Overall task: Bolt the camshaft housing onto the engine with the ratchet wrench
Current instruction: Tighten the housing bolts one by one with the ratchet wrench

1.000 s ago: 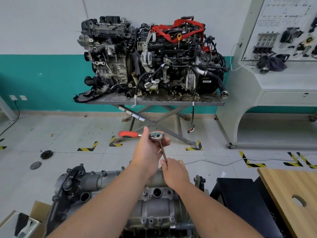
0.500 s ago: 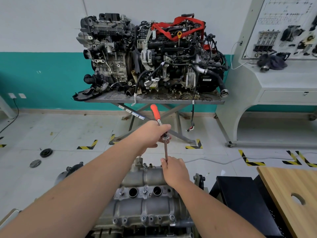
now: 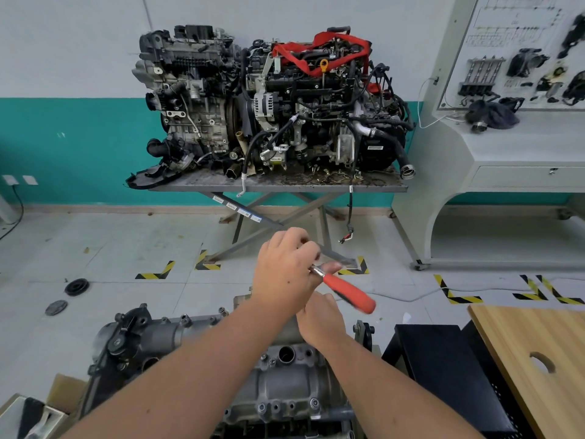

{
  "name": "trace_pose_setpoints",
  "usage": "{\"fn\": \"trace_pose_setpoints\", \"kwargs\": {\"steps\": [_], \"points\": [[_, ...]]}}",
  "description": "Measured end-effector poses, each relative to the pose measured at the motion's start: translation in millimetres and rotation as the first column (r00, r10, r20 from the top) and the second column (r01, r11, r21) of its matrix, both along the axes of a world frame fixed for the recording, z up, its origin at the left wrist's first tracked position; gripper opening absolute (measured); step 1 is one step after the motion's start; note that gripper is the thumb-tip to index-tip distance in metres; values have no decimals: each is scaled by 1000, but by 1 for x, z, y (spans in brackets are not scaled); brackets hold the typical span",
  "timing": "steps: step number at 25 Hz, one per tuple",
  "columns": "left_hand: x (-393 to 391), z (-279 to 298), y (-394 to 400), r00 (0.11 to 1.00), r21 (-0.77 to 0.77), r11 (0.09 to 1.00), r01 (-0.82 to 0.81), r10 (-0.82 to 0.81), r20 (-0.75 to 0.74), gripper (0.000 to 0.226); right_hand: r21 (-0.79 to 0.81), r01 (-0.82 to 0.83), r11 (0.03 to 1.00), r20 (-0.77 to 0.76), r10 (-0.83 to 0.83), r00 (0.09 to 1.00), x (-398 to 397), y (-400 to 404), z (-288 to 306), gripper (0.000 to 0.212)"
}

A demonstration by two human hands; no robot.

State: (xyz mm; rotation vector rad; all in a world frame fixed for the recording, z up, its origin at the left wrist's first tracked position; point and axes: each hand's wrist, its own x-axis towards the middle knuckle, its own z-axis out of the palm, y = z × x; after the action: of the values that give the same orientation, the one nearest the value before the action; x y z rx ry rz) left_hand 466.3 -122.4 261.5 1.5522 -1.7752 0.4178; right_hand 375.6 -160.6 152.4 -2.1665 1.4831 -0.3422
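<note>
The grey aluminium camshaft housing (image 3: pixel 285 384) lies on the engine at the bottom centre, with round bores and small bolts along its edge. My left hand (image 3: pixel 285 274) grips the head end of the ratchet wrench (image 3: pixel 346 291); its red handle sticks out to the lower right and is blurred. The ratchet head and extension bar are hidden behind my hands. My right hand (image 3: pixel 321 321) sits just below and in front of the left, fingers curled around the hidden extension above the housing's far edge.
Two large engines (image 3: pixel 269 106) stand on a scissor-leg metal table (image 3: pixel 278 185) straight ahead. A grey training console (image 3: pixel 506 153) is on the right. A wooden board (image 3: pixel 538 359) and black stand (image 3: pixel 443 375) are at lower right. Black round caps (image 3: pixel 77 286) lie on the floor, left.
The ratchet's red handle has swung clockwise, from pointing left, to pointing up, to pointing lower right now. My left hand turned with it; my right hand stayed on the extension.
</note>
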Motion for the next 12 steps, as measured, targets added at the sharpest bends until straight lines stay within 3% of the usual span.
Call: {"fn": "trace_pose_setpoints", "kwargs": {"steps": [2,3,4,6,8,9,10,12], "points": [[-1,-10,3,955,82,991,104,-76,-286,55,56,11,998,22,-12,1000,0,0,0,22],[-1,-12,4,875,104,975,195,-125,-468,56,55,2,998,8,-3,1000,-1,-2,-1,21],[-3,-14,6,756,87,962,257,-145,-638,53,40,-8,999,-24,9,1000,-1,-2,0,22],[-12,-12,4,409,28,970,240,-75,-909,39,34,-2,999,-38,3,999,-1,-2,2,29],[-15,-7,-3,20,51,977,209,48,-999,42,31,14,999,-38,-13,999,-1,-2,2,34],[-14,-6,-5,-119,68,970,233,97,-988,51,26,16,1000,-46,-15,999,0,-2,2,38],[-11,-5,-6,-210,79,963,258,136,-968,58,28,13,1000,-56,-12,998,0,-2,1,41],[0,2,-8,-225,148,947,286,216,-950,56,24,11,1000,-46,-10,999,0,-2,0,44]]}}
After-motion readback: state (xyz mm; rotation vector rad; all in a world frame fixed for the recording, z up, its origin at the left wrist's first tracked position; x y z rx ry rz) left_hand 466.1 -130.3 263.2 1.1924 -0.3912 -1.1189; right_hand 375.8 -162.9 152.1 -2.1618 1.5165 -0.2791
